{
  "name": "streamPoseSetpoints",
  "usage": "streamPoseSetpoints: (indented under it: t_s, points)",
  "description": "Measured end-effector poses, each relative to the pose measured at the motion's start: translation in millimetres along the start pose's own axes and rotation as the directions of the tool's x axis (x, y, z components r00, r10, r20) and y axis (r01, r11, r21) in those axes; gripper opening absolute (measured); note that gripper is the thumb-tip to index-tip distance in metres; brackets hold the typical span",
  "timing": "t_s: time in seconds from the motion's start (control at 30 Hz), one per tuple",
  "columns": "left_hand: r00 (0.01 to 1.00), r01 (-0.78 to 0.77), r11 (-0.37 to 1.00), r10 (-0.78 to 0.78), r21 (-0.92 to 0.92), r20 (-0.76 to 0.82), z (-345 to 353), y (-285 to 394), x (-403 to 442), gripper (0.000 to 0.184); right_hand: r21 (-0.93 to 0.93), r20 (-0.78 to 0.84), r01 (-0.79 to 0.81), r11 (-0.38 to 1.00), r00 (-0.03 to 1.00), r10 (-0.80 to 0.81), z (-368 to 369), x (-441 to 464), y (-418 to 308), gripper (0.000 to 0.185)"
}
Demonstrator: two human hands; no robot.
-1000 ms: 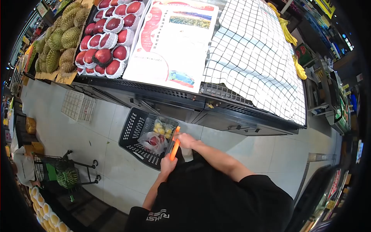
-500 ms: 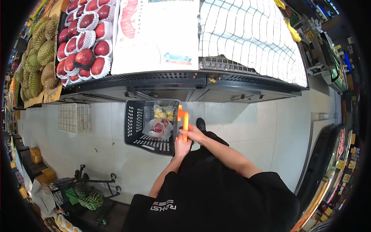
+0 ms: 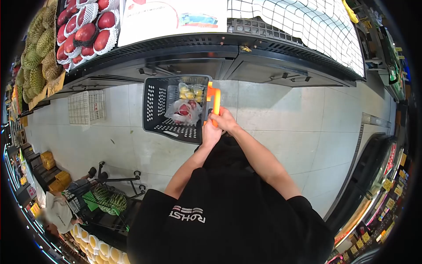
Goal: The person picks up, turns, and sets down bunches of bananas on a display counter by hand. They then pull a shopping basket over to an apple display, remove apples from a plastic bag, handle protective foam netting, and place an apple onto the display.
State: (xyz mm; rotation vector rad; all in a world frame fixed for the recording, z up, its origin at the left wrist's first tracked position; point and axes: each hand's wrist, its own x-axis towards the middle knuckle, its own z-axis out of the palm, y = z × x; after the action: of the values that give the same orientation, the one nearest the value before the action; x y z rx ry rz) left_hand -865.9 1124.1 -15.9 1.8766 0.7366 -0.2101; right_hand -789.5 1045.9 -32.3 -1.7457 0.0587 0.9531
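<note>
Your left hand [image 3: 211,134] and right hand [image 3: 225,119] clamp the handle [image 3: 217,101]. Swung far, the shopping basket [image 3: 158,108] may strike the display cabinet [image 3: 187,67].

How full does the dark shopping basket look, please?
Partly full: inside the basket, a clear bag of red fruit and bagged yellow fruit leave bare plastic showing.

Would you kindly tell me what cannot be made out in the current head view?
In the head view:
1. Lower end of the orange handle: hidden by the left grip and right grip.
2. Exact count of red fruit: obscured by its plastic bag.
3. White printed panel: cut off by the top edge.
4. Text on the price labels: too small and blurred.
</note>
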Motion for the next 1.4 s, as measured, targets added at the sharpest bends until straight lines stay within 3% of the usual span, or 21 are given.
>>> streamPoseSetpoints:
  t_s: [0.1, 0.2, 0.23, 0.3, 0.47, 0.57, 0.63, 0.67, 0.73, 0.77, 0.87, 0.93, 1.0, 1.07, 1.1, 1.17, 1.23, 1.3, 1.33, 1.4]
  points:
    - [0.999, -0.039, 0.998, 0.039, 0.049, -0.009, 9, 0, 0, 0.038, 0.081, -0.063, 0.09, 0.993, 0.994, -0.085, -4, -4, 12, 0.03]
    - [0.997, -0.074, 0.996, 0.073, -0.05, -0.013, 19, 6, -4, 0.033, 0.137, -0.036, 0.067, 0.988, 0.997, -0.062, -13, -22, 16, 0.036]
    - [0.997, -0.076, 0.996, 0.075, -0.046, -0.022, 24, -2, -1, 0.033, 0.052, -0.075, 0.086, 0.995, 0.994, -0.082, -16, -28, 16, 0.038]
    - [0.962, -0.274, 0.962, 0.274, 0.015, 0.008, 29, -11, 2, 0.03, 0.007, -0.105, 0.088, 0.996, 0.991, -0.087, -20, -32, 18, 0.039]
    - [0.971, -0.235, 0.963, 0.226, 0.131, 0.083, 33, -6, -9, 0.033, -0.043, -0.127, 0.081, 0.996, 0.988, -0.085, -30, -40, 28, 0.044]
    - [0.965, -0.228, 0.96, 0.201, 0.165, 0.168, 33, -1, -19, 0.036, -0.211, -0.201, 0.114, 0.971, 0.967, -0.157, -34, -57, 22, 0.042]
    - [0.96, -0.157, 0.963, 0.098, 0.218, 0.262, 26, 4, -34, 0.053, -0.29, -0.275, 0.184, 0.939, 0.924, -0.266, -30, -62, 29, 0.039]
    - [0.96, -0.161, 0.963, 0.102, 0.216, 0.261, 22, 3, -44, 0.053, -0.292, -0.276, 0.187, 0.938, 0.923, -0.27, -30, -64, 33, 0.039]
    - [0.897, -0.226, 0.974, 0.198, 0.023, 0.395, 13, -14, -54, 0.073, -0.378, -0.357, 0.149, 0.914, 0.887, -0.292, -30, -68, 37, 0.034]
    - [0.874, -0.242, 0.968, 0.188, 0.065, 0.449, 3, -27, -55, 0.077, -0.383, -0.356, 0.147, 0.912, 0.888, -0.292, -29, -70, 39, 0.034]
    - [0.936, -0.15, 0.983, 0.106, 0.108, 0.336, -31, -76, -65, 0.062, -0.28, -0.412, 0.161, 0.946, 0.87, -0.27, -25, -67, 44, 0.034]
    - [0.962, -0.125, 0.989, 0.102, 0.076, 0.252, -55, -132, -63, 0.054, -0.404, -0.523, 0.215, 0.889, 0.743, -0.417, -27, -59, 55, 0.036]
    - [0.978, -0.026, 0.999, 0.016, 0.047, 0.208, -85, -193, -59, 0.05, -0.413, -0.557, 0.204, 0.888, 0.715, -0.423, -31, -64, 49, 0.039]
    - [0.973, 0.179, 0.983, -0.181, 0.026, 0.146, -121, -233, -63, 0.046, -0.42, -0.617, 0.155, 0.894, 0.674, -0.406, -32, -76, 29, 0.04]
    - [0.972, 0.172, 0.985, -0.175, 0.029, 0.157, -138, -249, -63, 0.046, -0.444, -0.638, 0.132, 0.886, 0.648, -0.416, -34, -74, 31, 0.039]
    - [0.967, 0.232, 0.964, -0.214, -0.132, 0.135, -173, -276, -63, 0.04, -0.479, -0.679, 0.106, 0.871, 0.584, -0.444, -39, -73, 33, 0.037]
    - [0.958, 0.279, 0.944, -0.261, -0.175, 0.119, -210, -289, -58, 0.038, -0.489, -0.711, 0.088, 0.868, 0.536, -0.455, -36, -74, 37, 0.037]
    - [0.947, 0.32, 0.918, -0.306, -0.234, 0.097, -232, -287, -51, 0.037, -0.28, -0.74, -0.039, 0.959, 0.645, -0.19, -46, -71, 47, 0.041]
    - [0.924, 0.382, 0.901, -0.369, -0.205, 0.096, -244, -281, -46, 0.037, -0.283, -0.747, -0.041, 0.958, 0.636, -0.194, -48, -72, 45, 0.041]
    - [0.898, 0.44, 0.88, -0.43, -0.178, 0.093, -265, -273, -34, 0.037, -0.065, -0.765, 0.048, 0.997, 0.639, -0.08, -46, -79, 46, 0.049]
